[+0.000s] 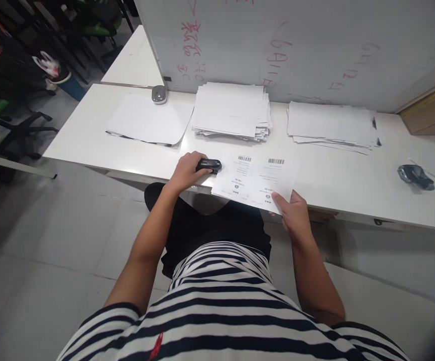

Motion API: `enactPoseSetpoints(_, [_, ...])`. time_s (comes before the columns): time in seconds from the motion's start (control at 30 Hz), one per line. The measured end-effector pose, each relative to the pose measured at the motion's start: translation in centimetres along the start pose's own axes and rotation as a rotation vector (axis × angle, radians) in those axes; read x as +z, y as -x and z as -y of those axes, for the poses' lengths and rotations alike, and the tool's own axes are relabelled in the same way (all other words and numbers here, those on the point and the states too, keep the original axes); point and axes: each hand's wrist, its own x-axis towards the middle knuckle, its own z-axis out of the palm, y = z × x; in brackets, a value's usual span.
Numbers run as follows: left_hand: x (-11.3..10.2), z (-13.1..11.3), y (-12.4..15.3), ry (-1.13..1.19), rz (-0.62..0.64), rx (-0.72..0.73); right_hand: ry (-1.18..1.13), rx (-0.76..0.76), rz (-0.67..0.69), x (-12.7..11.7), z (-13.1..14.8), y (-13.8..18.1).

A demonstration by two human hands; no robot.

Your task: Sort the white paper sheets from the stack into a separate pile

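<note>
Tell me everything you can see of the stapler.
The stapler is black and glossy, apparently plastic, with a rounded nose pointing right. It is by the front edge of the table, its back gripped and hidden by the left hand. Its nose is beside the sheet; whether they touch is unclear.

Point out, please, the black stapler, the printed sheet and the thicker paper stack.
Black stapler [211, 164]: head view, on the top of its uncovered end.
Printed sheet [254, 178]: head view, near the middle of its printed face.
Thicker paper stack [229, 111]: head view, on its top surface.
</note>
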Motion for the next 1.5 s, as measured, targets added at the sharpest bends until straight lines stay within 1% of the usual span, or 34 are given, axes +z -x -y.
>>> enactPoseSetpoints(0.13, [0.0,-0.2,0.0,0.009,-0.001,-0.019,-0.037,-0.009,-0.002,-0.4,-0.2,0.2])
enactPoseSetpoints(0.27, [0.0,-0.2,0.0,0.013,0.002,-0.024,-0.088,-0.031,-0.012,-0.2,0.2,0.5])
enactPoseSetpoints(0.43, [0.0,-0.1,0.1,0.022,0.003,-0.021,-0.082,-0.047,-0.066,0.0,0.9,0.7])
enactPoseSetpoints(0.57, [0.0,-0.1,0.1,0.029,0.002,-0.013,-0.091,-0.078,-0.1,0.1,0.5,0.4])
enactPoseSetpoints(0.63, [0.0,-0.1,0.1,0.033,0.001,-0.015,-0.089,-0.088,-0.083,0.4,-0.1,0.0])
enactPoseSetpoints(0.8, [-0.1,-0.2,0.0,0.014,0.039,-0.018,-0.07,-0.027,0.029,1.7,-1.4,-0.4])
enactPoseSetpoints(0.9, [-1.2,-0.4,0.0,0.021,0.127,-0.005,-0.061,-0.001,0.093,2.6,-1.7,-0.1])
enactPoseSetpoints(0.97, [-2.3,-0.9,-0.2,0.033,0.2,-0.001,-0.071,0.006,0.116,3.0,-1.7,0.2])
enactPoseSetpoints(1.0, [-2.9,-1.4,-0.4,0.042,0.214,0.002,-0.078,0.008,0.126,3.1,-1.7,0.3])
enactPoseSetpoints(1.03, [-3.3,-2.0,-0.7,0.053,0.204,0.01,-0.085,0.012,0.134,3.2,-1.7,0.4])
enactPoseSetpoints(1.1, [-3.6,-3.2,-1.8,0.067,0.126,0.028,-0.092,0.017,0.144,3.2,-1.7,0.6])
enactPoseSetpoints(1.13, [-3.2,-3.8,-2.6,0.063,0.079,0.033,-0.093,0.019,0.148,3.2,-1.7,0.7])
enactPoseSetpoints(1.2, [-1.7,-4.5,-4.3,0.014,0.006,0.016,-0.093,0.018,0.149,3.1,-1.8,0.7])
enactPoseSetpoints(1.3, [2.0,-4.2,-6.4,-0.074,-0.068,-0.018,-0.092,0.018,0.146,3.1,-1.8,0.7])
enactPoseSetpoints(1.37, [4.2,-3.7,-7.0,-0.093,-0.098,-0.004,-0.088,0.016,0.144,3.1,-1.9,0.7])
enactPoseSetpoints(1.43, [5.3,-3.3,-7.1,-0.101,-0.118,0.035,-0.075,0.01,0.144,3.0,-1.9,0.6])
enactPoseSetpoints(1.5, [5.2,-3.3,-7.0,-0.109,-0.142,0.072,-0.061,0.012,0.142,3.0,-1.8,0.7])
